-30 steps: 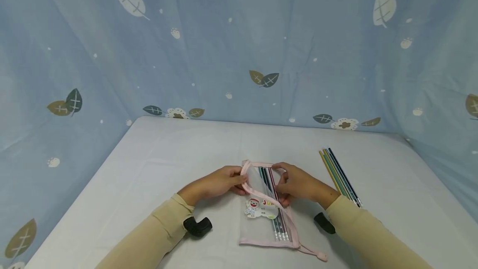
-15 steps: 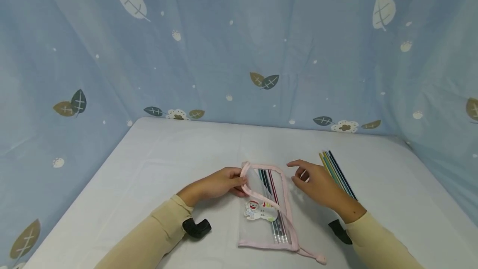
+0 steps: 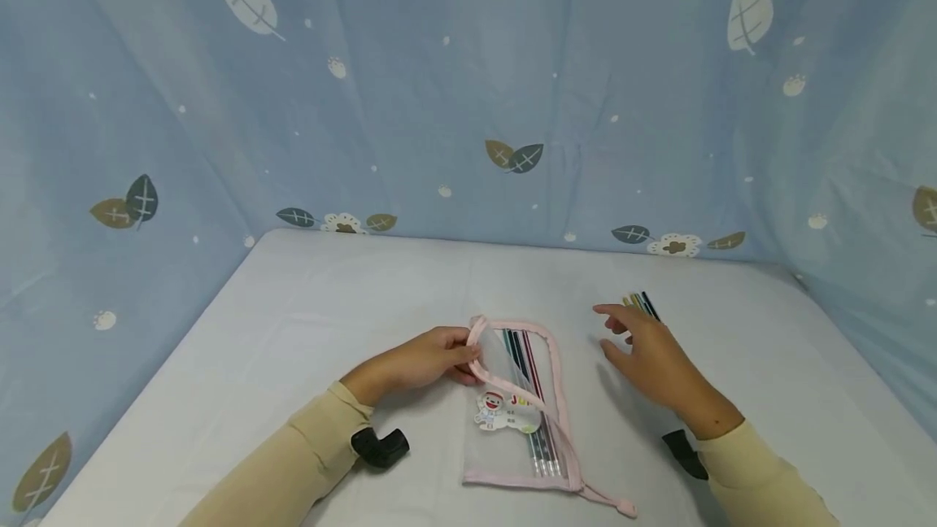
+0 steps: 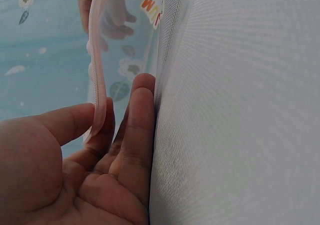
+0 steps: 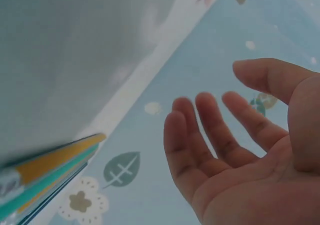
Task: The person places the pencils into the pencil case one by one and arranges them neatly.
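Observation:
A see-through zip pouch (image 3: 489, 454) with pink trim and a cartoon label lies on the table, its mouth held apart. Several pencils (image 3: 545, 442) are inside, along its right side. My left hand (image 3: 432, 360) pinches the pink zip edge (image 4: 99, 90) between thumb and index finger at the pouch's upper left; the other fingers extend beneath it. To the right of the pouch, my right hand (image 3: 647, 356) hovers with fingers spread and nothing in them. Loose pencils (image 5: 55, 167), yellow, green and dark, lie close by that hand, which hides most of their length in the head view.
A white cloth (image 3: 351, 283) covers the table. Behind and at both sides hangs a blue curtain (image 3: 410, 88) with leaf prints. A pink pull strap (image 3: 611, 500) trails from the pouch's lower right corner. Black wrist mounts (image 3: 381, 447) sit at both sleeves.
My right hand has left the pouch's mouth, where it was at the pencils inside, and moved right to the loose pencils. The left hand stays at the pouch edge.

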Demonstrator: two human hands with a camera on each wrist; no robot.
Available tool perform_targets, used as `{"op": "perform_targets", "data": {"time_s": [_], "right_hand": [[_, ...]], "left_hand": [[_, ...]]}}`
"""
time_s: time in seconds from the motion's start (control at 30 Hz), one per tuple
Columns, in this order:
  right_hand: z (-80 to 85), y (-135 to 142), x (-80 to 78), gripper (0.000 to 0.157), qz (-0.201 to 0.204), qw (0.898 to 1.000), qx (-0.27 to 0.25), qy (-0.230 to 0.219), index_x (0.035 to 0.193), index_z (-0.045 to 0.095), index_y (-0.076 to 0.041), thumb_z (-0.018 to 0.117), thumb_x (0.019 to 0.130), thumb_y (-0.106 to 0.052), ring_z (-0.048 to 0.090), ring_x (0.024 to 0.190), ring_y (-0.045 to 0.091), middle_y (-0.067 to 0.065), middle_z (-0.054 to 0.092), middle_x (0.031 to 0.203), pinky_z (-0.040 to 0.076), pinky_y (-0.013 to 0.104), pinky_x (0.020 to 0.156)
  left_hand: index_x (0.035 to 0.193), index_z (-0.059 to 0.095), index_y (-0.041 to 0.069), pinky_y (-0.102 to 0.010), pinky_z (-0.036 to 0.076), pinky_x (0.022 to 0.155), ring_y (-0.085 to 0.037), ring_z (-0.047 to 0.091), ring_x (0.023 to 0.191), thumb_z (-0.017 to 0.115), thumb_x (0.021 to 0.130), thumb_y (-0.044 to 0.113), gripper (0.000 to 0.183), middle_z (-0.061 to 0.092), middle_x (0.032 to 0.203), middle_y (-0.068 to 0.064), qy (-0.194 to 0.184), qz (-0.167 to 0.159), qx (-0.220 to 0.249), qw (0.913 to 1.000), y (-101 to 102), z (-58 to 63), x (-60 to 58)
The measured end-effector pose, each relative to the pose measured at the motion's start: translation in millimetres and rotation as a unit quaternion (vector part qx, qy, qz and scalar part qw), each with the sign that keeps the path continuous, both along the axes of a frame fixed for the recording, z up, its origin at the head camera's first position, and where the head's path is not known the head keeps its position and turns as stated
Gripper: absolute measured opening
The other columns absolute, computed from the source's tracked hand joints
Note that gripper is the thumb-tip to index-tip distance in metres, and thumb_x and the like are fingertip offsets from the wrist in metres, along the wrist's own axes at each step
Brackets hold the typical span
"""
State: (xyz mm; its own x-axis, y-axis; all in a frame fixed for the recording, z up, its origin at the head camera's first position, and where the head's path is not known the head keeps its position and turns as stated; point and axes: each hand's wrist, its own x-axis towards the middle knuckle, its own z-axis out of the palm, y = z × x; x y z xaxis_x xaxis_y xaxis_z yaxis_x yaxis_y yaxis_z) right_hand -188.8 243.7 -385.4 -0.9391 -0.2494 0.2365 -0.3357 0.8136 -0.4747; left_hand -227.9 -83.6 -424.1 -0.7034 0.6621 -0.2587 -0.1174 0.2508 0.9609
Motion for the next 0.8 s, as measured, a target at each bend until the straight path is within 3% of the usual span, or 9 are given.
{"op": "perform_targets", "data": {"time_s": [0.17,0.4,0.63,0.8], "right_hand": [[0.1,10.5,-3.3,0.059,-0.021,1.0,0.002,-0.015,0.142,0.048,0.001,0.07,0.087,0.003,0.063,0.105,0.04,0.024,0.062,0.115,0.056,0.054,0.088],[-1.7,23.5,-6.2,0.063,-0.023,0.999,0.009,-0.043,0.147,0.041,0.003,0.068,0.089,0.003,0.06,0.111,0.044,0.028,0.058,0.121,0.058,0.052,0.082],[-6.8,33.7,-9.9,0.063,-0.023,0.997,0.016,-0.074,0.148,0.039,0.004,0.066,0.091,0.001,0.058,0.113,0.047,0.03,0.055,0.124,0.059,0.041,0.07],[-9.0,37.5,-10.2,0.064,-0.027,0.997,0.021,-0.069,0.148,0.04,0.005,0.067,0.089,0.003,0.059,0.107,0.046,0.036,0.05,0.129,0.057,0.036,0.064]], "left_hand": [[0.115,0.058,-0.004,-0.029,0.061,0.087,-0.015,0.07,0.097,0.048,0.107,0.017,0.024,0.067,0.105,-0.011,0.001,0.0,0.004,1.0,-0.5,0.9,-1.6],[0.113,0.058,-0.004,-0.028,0.06,0.086,-0.014,0.068,0.095,0.047,0.107,0.016,0.023,0.067,0.105,-0.011,0.003,0.001,0.0,1.0,0.0,1.0,-2.0],[0.112,0.057,-0.003,-0.027,0.06,0.086,-0.011,0.068,0.095,0.046,0.107,0.018,0.024,0.067,0.105,-0.009,0.011,-0.015,0.008,0.9998,-2.3,0.4,-1.6],[0.113,0.057,-0.003,-0.027,0.06,0.086,-0.012,0.068,0.095,0.046,0.108,0.018,0.024,0.067,0.105,-0.009,0.007,-0.01,0.005,0.9999,-1.6,0.7,-1.4]]}}
